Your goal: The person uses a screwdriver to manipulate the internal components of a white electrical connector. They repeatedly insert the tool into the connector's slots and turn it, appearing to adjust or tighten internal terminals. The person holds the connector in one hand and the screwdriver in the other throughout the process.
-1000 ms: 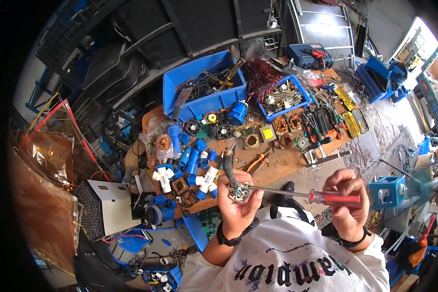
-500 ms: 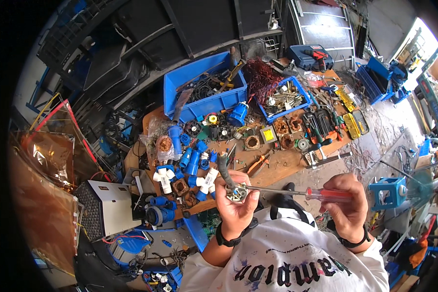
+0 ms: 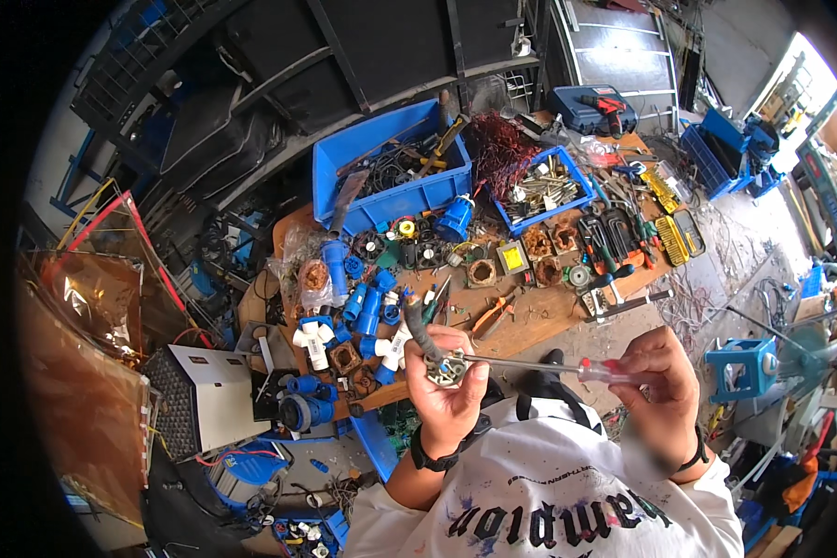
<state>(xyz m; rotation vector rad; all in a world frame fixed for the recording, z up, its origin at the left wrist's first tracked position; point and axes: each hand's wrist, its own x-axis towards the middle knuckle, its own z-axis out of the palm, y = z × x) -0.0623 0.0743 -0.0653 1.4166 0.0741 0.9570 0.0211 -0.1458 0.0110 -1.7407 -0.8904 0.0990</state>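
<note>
Red-handled screwdriver [image 3: 593, 370], one; round connector [image 3: 448, 370], one: both in hand

Left hand [image 3: 445, 402]: fingers closed on the connector; one dark cable [image 3: 418, 327] extends from it, beyond them. Right hand [image 3: 668, 383]: fingers gripping the screwdriver handle, shaft running across to the left fingers; whether the tip is seated cannot be told. Counter [image 3: 530, 305], ahead of the left fingers: one pair of orange-handled pliers [image 3: 495, 314], slightly right; two white pipe fittings [image 3: 316, 344], left; one large blue crate [image 3: 411, 197], farther off.
</note>
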